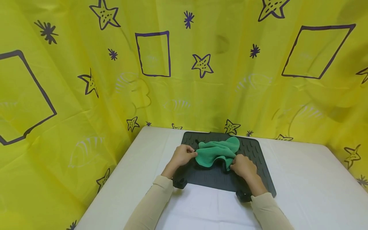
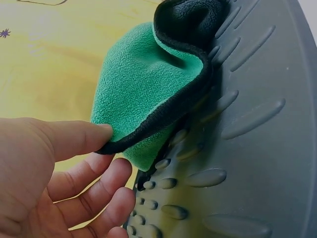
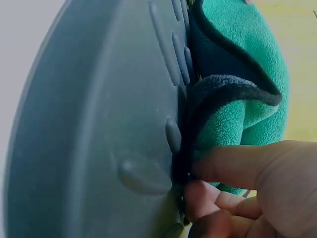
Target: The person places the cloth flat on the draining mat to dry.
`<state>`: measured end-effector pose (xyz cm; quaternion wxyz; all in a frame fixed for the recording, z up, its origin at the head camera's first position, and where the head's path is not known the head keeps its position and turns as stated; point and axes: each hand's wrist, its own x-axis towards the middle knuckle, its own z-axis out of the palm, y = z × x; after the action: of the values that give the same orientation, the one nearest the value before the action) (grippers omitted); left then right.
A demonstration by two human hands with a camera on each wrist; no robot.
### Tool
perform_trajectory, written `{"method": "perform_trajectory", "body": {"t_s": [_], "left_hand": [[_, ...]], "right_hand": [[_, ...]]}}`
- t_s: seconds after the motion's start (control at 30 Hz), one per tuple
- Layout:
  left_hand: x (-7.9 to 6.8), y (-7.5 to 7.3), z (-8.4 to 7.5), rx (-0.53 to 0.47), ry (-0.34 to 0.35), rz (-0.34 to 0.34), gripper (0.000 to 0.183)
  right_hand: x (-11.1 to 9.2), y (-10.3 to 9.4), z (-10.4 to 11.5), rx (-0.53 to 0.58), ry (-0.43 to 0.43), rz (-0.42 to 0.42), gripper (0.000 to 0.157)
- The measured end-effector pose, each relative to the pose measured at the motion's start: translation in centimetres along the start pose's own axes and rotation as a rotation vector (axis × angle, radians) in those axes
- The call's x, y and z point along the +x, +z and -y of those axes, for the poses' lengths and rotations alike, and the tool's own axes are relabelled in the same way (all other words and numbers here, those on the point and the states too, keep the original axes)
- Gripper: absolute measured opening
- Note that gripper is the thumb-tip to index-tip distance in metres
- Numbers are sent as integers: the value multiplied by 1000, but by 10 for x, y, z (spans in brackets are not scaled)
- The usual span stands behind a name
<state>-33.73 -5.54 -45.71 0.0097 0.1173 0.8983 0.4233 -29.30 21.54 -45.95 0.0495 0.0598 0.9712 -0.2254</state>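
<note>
- Cloth (image 1: 211, 152): green, with a black edge band and a dark underside. It lies rumpled on the middle-to-far part of the mat, with several raised folds.
- Near edge of cloth: arched upward toward the right, exposing the dark underside.
- Left hand (image 1: 182, 155): located at the left end of the cloth. Thumb and index finger pinch a corner at the black band; the remaining fingers are bent loosely below it, apart from the cloth.
- Right hand (image 1: 244, 166): located at the near right corner of the cloth. Thumb and index finger pinch the edge, close to the mat surface; the other fingers are curled in.
- Mat (image 1: 201, 175): dark grey, rounded corners, elongated raised ribs. It is positioned beneath the cloth, on the table.
- Table (image 1: 304, 172): white surface, extending left, right and near of the mat.
- Curtain (image 1: 178, 89): yellow, printed with dark stars, bursts and four-sided outlines. It hangs along the far and left sides and continues at right.
- Sleeves (image 1: 152, 201): light beige, covering both forearms.
</note>
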Motion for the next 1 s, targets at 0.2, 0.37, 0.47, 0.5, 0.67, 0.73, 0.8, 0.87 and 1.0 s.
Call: {"method": "perform_trajectory", "body": {"t_s": [0.2,0.37,0.47,0.5,0.67,0.73,0.8,0.87,1.0], "left_hand": [[0,1,1,-7,-3,5,18],[0,1,1,2,-5,-5,18],[0,0,1,9,-7,-4,18],[0,0,1,8,-5,0,18],[-2,-5,0,-22,-2,0,18],[-2,-8,0,-39,-4,-11,18],[-2,-12,1,-51,-11,-19,18],[-1,-15,2,-57,-18,-9,18],[-2,-23,4,-67,-28,90,20]], "right_hand": [[0,0,0,40,13,23,39],[0,2,-1,26,-9,18,40],[2,2,-4,26,-22,24,40],[2,1,-6,27,-27,29,40],[2,-15,-23,46,-55,55,37],[1,-25,-33,66,-66,69,36],[0,-36,-43,85,-80,92,36],[-3,-46,-51,107,-90,121,36],[-8,-62,-60,134,-126,178,36]]}}
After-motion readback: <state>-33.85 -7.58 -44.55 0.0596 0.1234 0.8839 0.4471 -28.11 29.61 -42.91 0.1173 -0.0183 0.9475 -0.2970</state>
